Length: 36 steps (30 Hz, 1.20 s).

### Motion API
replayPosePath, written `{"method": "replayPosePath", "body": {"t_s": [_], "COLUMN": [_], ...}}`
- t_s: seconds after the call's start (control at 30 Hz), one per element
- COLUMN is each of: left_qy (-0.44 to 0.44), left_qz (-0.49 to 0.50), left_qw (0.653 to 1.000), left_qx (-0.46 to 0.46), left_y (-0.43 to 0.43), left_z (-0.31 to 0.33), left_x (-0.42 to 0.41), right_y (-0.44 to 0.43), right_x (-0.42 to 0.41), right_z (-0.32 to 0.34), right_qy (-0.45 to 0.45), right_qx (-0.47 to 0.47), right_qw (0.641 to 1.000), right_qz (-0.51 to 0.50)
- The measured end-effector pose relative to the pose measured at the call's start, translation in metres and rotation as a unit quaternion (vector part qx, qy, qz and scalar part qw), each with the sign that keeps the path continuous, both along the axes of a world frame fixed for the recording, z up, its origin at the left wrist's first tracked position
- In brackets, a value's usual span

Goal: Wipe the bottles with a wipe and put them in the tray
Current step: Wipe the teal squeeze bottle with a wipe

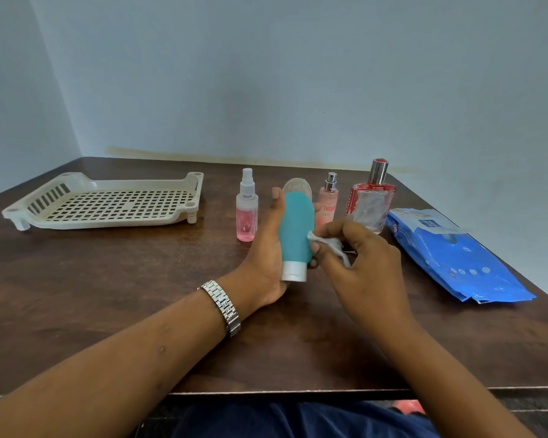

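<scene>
Brown tabletop (108,279): your left hand (266,257) grips the teal bottle (296,229), your right hand (361,263) pinches the wipe (323,240) against it. No bottle in the tray (108,225), left of your hands; three other bottles (328,202) stand beyond.

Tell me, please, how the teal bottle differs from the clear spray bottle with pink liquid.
The teal bottle is opaque; the spray bottle is clear, showing pink liquid. The teal bottle is gripped in the left hand, white cap toward the person; the spray bottle stands upright on the table. Neither is in the tray.
</scene>
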<state>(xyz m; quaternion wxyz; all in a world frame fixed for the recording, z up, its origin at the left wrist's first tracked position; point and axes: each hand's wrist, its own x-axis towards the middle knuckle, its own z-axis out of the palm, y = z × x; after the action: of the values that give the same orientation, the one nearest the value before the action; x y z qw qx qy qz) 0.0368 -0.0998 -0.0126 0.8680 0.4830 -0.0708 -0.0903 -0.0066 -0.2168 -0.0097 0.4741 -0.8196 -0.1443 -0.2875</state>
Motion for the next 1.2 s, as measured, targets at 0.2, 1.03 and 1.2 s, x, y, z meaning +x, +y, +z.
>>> {"method": "replayPosePath", "body": {"t_s": [0.2, 1.03, 1.2], "left_qy": [-0.01, 0.039, 0.012], "left_qz": [-0.028, 0.043, 0.089], "left_qw": [0.999, 0.995, 0.988], "left_qx": [-0.025, -0.084, -0.126], "left_y": [0.003, 0.001, -0.001], "left_z": [-0.001, -0.001, 0.008], "left_x": [0.005, 0.01, 0.008], "right_y": [0.001, 0.028, 0.019], "right_x": [-0.008, -0.02, -0.02], "right_z": [-0.002, -0.017, -0.014], "right_qy": [-0.002, -0.223, -0.104], "right_qx": [0.006, -0.277, -0.072], "right_qw": [1.0, 0.932, 0.989], "right_qz": [-0.01, -0.065, -0.072]}}
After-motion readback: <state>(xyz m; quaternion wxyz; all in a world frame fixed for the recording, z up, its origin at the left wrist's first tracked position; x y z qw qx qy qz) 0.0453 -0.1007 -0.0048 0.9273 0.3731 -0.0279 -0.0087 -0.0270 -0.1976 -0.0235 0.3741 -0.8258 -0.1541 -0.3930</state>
